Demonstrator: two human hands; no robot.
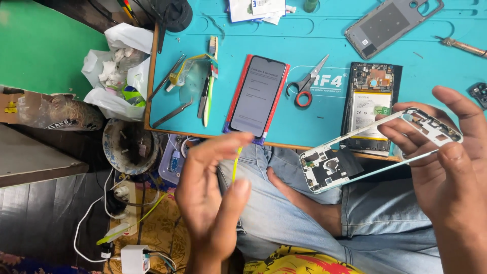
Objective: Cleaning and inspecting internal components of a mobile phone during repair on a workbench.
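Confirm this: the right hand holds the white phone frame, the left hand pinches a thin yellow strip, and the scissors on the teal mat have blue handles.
Not quite. The head view shows the scissors have red and black handles, not blue. The rest holds.

We see a white plastic phone frame [375,147], smooth with a faint sheen, held by the right hand [446,167]; the left hand [210,198] pinches a thin yellow strip [236,163] that looks like glossy plastic film. The work mat [304,56] is matt turquoise, seemingly rubbery, edged by a wooden table rim [148,86]. On it we note a phone [257,96] with a glossy glass screen, scissors [307,81] with dull metal blades and plastic handles, metal tweezers [173,112], and a matt grey plastic back cover [393,24]. The jeans [284,213] are woven denim cloth; the white bag [119,71] is crinkled thin plastic.
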